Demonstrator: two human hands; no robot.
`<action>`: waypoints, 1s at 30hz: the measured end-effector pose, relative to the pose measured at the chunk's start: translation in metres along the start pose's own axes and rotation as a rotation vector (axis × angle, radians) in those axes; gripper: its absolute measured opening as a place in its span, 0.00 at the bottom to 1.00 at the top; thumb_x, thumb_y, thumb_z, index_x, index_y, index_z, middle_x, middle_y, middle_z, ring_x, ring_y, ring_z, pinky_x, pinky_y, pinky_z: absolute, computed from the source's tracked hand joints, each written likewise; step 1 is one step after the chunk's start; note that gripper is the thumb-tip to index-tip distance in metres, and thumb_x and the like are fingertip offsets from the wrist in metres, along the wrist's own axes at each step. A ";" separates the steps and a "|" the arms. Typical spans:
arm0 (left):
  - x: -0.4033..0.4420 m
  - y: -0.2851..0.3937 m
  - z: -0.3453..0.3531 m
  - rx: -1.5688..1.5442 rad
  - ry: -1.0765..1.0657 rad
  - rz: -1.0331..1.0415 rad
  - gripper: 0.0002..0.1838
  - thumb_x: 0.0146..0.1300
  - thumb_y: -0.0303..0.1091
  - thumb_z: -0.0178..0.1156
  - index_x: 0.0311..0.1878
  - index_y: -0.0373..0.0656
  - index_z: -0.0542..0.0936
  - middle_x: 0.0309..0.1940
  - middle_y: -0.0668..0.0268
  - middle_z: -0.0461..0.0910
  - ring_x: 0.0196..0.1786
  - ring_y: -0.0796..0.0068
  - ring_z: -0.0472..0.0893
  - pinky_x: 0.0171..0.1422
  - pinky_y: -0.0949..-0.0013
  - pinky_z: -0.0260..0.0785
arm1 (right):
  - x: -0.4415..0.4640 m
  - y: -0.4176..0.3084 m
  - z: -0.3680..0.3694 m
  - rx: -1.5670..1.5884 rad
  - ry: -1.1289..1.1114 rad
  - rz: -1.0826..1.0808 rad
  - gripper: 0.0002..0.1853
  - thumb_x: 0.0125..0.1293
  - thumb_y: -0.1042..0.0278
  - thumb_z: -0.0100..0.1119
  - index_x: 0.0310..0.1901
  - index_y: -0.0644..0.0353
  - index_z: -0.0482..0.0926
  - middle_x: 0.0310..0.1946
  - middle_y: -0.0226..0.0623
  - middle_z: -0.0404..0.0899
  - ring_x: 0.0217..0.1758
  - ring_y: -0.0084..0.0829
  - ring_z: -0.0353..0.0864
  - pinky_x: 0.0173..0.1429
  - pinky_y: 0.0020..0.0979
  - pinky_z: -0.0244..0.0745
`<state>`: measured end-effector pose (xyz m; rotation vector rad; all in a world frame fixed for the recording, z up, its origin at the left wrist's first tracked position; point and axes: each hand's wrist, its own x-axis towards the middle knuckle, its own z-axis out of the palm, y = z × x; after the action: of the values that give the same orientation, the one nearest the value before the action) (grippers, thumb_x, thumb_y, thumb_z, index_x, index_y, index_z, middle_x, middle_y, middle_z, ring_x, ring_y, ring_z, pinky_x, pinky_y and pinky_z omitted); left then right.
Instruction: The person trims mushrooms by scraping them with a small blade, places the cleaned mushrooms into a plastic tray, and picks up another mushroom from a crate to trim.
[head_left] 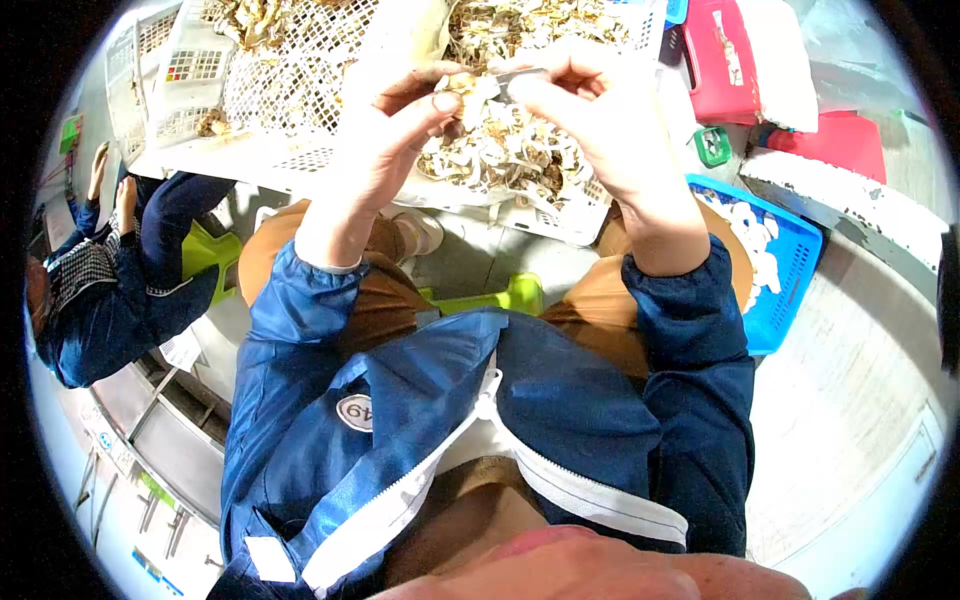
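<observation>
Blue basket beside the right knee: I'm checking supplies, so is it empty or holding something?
Holding something: white pieces lie inside the blue basket. How full, I cannot tell; part is hidden.

Bright glare, curved black edges

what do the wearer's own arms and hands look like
The left hand and right hand are bare, without gloves. Both arms are in dark blue, slightly shiny jacket sleeves that end in gathered cuffs short of the wrists. No watch or cables show.
</observation>
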<state>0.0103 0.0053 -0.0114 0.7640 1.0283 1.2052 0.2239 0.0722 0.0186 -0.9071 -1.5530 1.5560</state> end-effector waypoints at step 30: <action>-0.001 0.003 0.010 0.316 -0.005 0.012 0.21 0.64 0.36 0.70 0.57 0.37 0.79 0.40 0.66 0.84 0.40 0.80 0.81 0.43 0.75 0.73 | -0.002 0.005 0.003 -0.580 -0.055 -0.467 0.05 0.61 0.71 0.60 0.37 0.62 0.79 0.33 0.44 0.79 0.38 0.49 0.81 0.42 0.43 0.77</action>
<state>0.0185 0.0051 -0.0046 1.0187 1.2281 1.0616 0.2219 0.0685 0.0140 -0.7201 -2.1233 0.8175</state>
